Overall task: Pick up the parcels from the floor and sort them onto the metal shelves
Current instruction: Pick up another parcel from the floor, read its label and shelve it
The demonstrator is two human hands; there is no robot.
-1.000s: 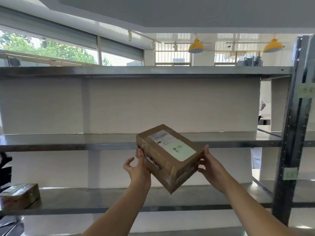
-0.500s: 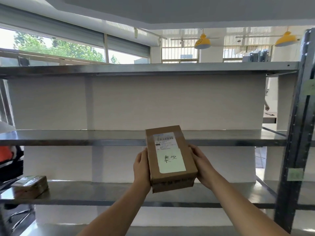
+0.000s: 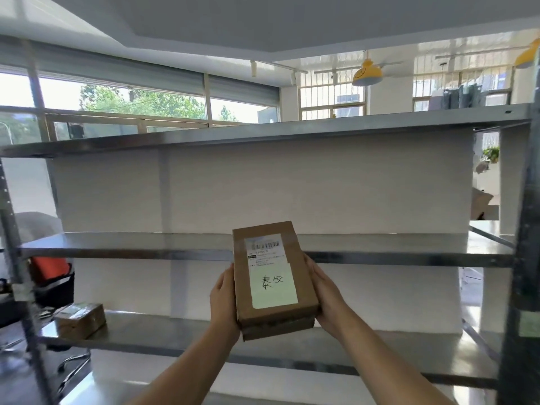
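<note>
A brown cardboard parcel (image 3: 271, 276) with a white shipping label and handwritten characters is held upright in front of me, between both hands. My left hand (image 3: 223, 305) grips its left side and my right hand (image 3: 327, 299) grips its right side and lower corner. The parcel hangs in front of the metal shelves, its top level with the middle shelf (image 3: 122, 247) and its base above the lower shelf (image 3: 163, 334). The top shelf (image 3: 263, 133) runs above.
Another taped brown parcel (image 3: 80, 320) lies at the left end of the lower shelf. A dark upright post (image 3: 523, 258) stands at the right edge. A black office chair with something orange (image 3: 49, 276) sits left of the shelves.
The parcel has turned from a tilted diagonal to upright with its label facing me. My view has shifted right and closer, so the shelves and the small parcel now appear further right.
</note>
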